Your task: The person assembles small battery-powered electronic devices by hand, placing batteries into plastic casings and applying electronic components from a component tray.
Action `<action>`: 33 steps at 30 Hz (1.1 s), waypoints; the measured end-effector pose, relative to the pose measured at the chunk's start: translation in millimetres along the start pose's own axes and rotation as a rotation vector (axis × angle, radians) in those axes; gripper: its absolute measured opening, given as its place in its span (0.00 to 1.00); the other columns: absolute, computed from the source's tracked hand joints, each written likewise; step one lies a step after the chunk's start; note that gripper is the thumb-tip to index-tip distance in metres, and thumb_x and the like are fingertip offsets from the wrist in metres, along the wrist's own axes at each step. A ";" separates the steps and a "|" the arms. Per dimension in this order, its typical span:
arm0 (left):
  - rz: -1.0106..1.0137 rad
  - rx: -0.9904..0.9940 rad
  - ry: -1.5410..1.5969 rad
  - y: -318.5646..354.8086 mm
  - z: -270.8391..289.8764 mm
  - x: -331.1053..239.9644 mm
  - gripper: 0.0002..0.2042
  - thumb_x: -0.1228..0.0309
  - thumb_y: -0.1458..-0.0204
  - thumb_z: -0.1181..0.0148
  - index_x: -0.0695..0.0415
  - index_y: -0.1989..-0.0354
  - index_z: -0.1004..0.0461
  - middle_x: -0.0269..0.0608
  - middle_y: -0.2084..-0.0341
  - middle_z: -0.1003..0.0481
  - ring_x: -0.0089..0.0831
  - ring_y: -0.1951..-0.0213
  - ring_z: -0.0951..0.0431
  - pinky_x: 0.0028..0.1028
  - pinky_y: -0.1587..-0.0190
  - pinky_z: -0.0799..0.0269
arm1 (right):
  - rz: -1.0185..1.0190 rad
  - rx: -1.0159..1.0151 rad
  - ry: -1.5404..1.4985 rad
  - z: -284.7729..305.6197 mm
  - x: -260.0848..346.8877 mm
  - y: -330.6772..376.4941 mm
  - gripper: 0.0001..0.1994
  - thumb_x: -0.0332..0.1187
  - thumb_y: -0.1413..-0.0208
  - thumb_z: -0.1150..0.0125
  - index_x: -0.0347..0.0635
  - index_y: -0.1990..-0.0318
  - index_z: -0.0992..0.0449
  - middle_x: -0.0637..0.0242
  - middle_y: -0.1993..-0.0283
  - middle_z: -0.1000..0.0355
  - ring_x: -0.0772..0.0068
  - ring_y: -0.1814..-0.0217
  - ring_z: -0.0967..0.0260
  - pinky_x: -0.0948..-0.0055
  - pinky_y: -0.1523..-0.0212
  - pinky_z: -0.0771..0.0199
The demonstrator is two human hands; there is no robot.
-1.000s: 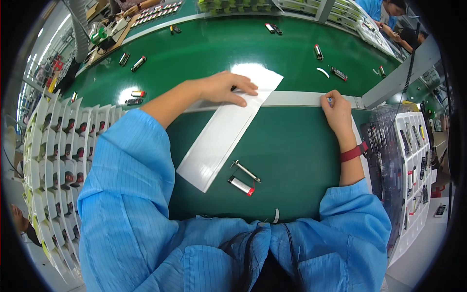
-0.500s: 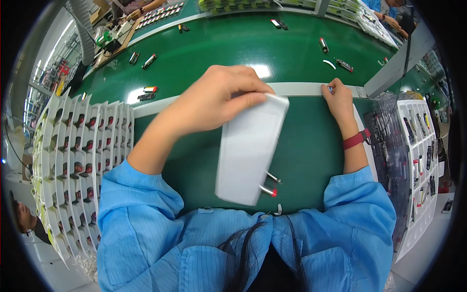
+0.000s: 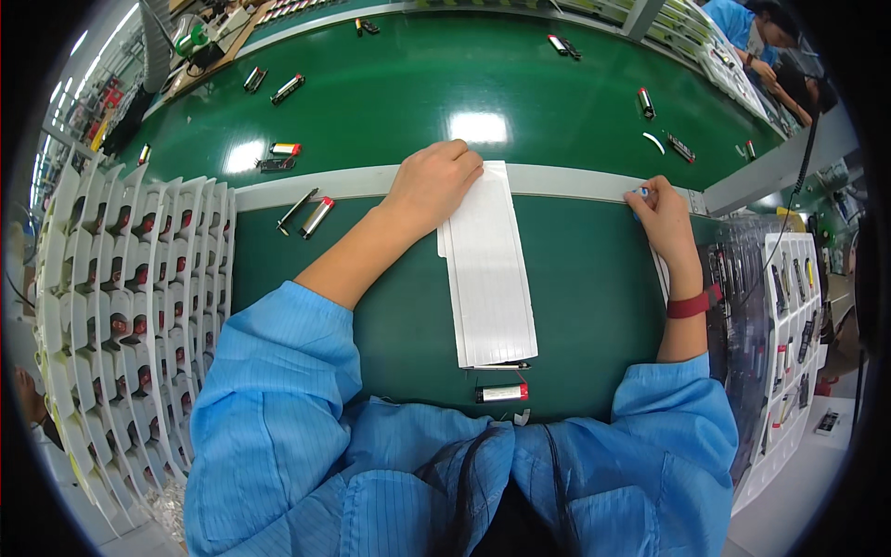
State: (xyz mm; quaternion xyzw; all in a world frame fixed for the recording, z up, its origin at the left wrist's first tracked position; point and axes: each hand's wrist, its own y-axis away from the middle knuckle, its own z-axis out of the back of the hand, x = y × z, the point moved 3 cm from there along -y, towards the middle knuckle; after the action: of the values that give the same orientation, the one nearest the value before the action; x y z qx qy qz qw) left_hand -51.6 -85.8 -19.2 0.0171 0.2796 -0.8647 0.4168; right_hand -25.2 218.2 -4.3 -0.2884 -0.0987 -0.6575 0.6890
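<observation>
My left hand (image 3: 434, 188) grips the far end of a long white sheet (image 3: 489, 278) with lengthwise lines, fingers closed on its upper left edge. A cylindrical battery (image 3: 501, 394) with a red end lies just below the sheet's near end, beside a thin dark part (image 3: 515, 366) partly covered by it. To the right, my right hand (image 3: 666, 218) pinches a small blue item (image 3: 640, 192) at the white rail; its kind is too small to make out. Left of my left forearm rest another red-ended battery (image 3: 317, 217) and a slim dark part (image 3: 297, 211).
Ribbed white trays (image 3: 139, 325) holding red-ended parts stand on the left. At the right are clear plastic trays (image 3: 742, 278) and a white tray (image 3: 787, 334) of parts. Beyond the white rail (image 3: 575, 183), batteries lie scattered on a green surface (image 3: 390, 84). A co-worker (image 3: 742, 37) is at the far right.
The white sheet has swung from a tilted, blurred pose to nearly straight, facing up. My left hand has drawn slightly left. The battery and dark part left of my forearm have come into view.
</observation>
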 end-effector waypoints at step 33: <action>0.131 -0.170 0.129 26.9 9.6 7.7 0.35 0.62 0.65 0.32 0.62 0.47 0.39 0.50 0.54 0.38 0.42 0.52 0.37 0.33 0.51 0.38 | 0.629 0.297 -0.184 -112.0 133.1 -55.3 0.12 0.35 0.52 0.39 0.37 0.77 0.33 0.68 0.84 0.39 0.78 0.82 0.45 0.78 0.80 0.44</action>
State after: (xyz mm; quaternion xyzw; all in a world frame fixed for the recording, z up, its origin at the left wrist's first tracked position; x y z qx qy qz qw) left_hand -35.1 -109.4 -25.8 0.0556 0.3766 -0.8058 0.4536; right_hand -90.3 47.8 -12.1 -0.2594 -0.1614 -0.3629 0.8803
